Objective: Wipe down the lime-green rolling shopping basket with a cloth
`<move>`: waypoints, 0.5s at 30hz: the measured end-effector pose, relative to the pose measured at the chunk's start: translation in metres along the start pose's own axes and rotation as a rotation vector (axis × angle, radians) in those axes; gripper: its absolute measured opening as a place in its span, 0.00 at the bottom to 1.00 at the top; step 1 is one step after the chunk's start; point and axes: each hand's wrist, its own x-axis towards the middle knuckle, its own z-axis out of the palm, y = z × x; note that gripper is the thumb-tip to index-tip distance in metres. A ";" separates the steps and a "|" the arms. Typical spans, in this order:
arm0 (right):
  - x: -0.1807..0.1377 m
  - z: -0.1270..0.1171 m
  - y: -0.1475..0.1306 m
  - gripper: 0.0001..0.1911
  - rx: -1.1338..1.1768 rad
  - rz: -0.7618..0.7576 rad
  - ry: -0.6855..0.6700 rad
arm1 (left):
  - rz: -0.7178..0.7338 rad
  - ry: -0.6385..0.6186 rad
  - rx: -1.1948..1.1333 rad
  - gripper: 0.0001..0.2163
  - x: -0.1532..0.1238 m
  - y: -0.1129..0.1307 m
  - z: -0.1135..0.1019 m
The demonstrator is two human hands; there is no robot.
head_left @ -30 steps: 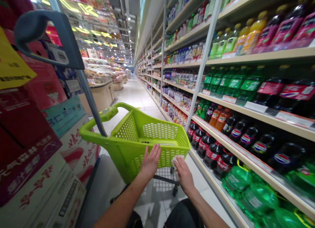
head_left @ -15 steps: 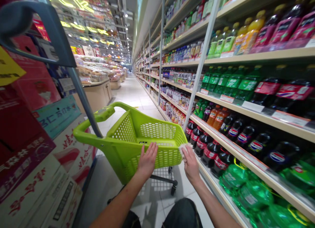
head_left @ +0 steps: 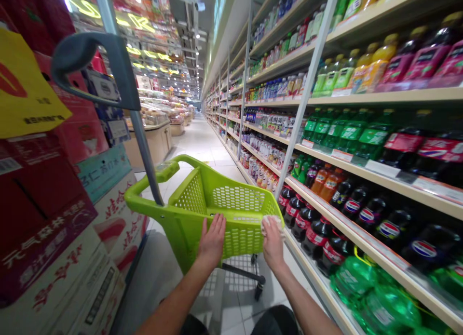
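Observation:
In front of me stands a lime-green plastic shopping cart [head_left: 213, 200] with perforated basket walls and a grey upright handle [head_left: 126, 79]. My left hand [head_left: 212, 238] lies flat on the near side wall of the basket, fingers stretched out toward the rim. A crumpled whitish cloth [head_left: 272, 224] is pressed to the near right corner of that wall by my right hand [head_left: 272, 243], whose fingers are wrapped on it. Below the basket, a dark leg ends in a caster [head_left: 259, 289] on the tiled floor.
Shelves of drinks [head_left: 361, 176] run along the right, with green bottles [head_left: 383, 306] on the lowest level close by. Stacked drink cartons [head_left: 43, 229] and a yellow sign [head_left: 29, 84] stand at left. A tiled aisle [head_left: 195, 137] leads away past display counters [head_left: 155, 142].
My right hand and the cloth have moved from the basket's right end a little leftward onto the near wall. My left hand stays on the wall. The whole view has shifted slightly.

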 end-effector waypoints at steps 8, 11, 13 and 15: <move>0.004 -0.003 0.011 0.22 0.021 -0.085 -0.107 | -0.079 0.011 -0.037 0.27 -0.007 -0.010 -0.009; 0.006 -0.017 0.038 0.22 -0.049 0.042 -0.030 | -0.055 -0.028 -0.068 0.27 -0.007 -0.016 -0.012; 0.007 -0.010 0.024 0.23 -0.036 0.051 -0.030 | -0.041 -0.072 -0.099 0.27 -0.004 -0.015 -0.014; 0.008 0.006 -0.008 0.25 0.039 -0.020 -0.088 | -0.041 -0.107 -0.121 0.27 0.000 -0.011 -0.018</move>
